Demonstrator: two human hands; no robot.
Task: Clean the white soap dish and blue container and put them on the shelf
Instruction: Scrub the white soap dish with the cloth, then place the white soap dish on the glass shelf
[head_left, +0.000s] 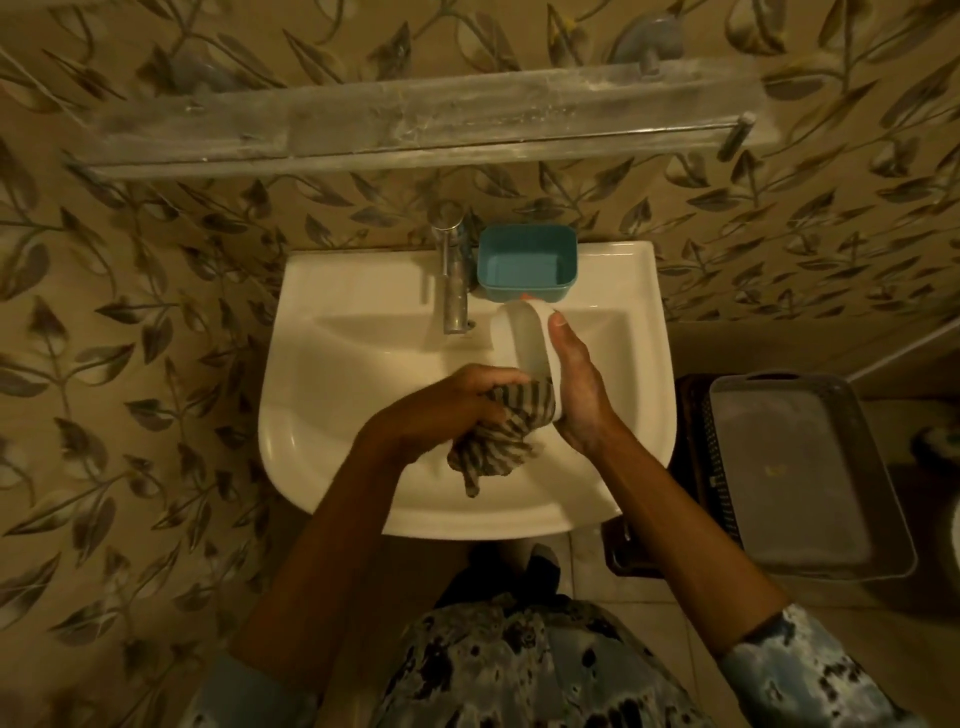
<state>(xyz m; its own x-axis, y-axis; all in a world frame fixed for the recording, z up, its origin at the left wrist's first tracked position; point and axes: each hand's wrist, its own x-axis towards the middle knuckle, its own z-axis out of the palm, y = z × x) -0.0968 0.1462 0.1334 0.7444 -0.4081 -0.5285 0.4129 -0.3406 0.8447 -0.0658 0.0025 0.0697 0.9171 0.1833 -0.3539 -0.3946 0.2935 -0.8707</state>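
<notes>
While we stand over white ceramic sink (332, 291), our right hand (579, 387) clasps tilted white oval plastic soap dish (522, 340) above basin. Our left hand (460, 408) clenches striped grey cloth (498, 441), pressed into dish. Blue rectangular plastic container (527, 267) sits on sink rim beside metal tap (453, 270), below glass shelf (415, 124).

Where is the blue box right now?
In the head view, the blue container sits on the back rim of the sink, just right of the tap, below the shelf.

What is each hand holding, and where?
Right hand holds the soap dish along its outer side; left hand grips a bunched striped cloth.
</notes>
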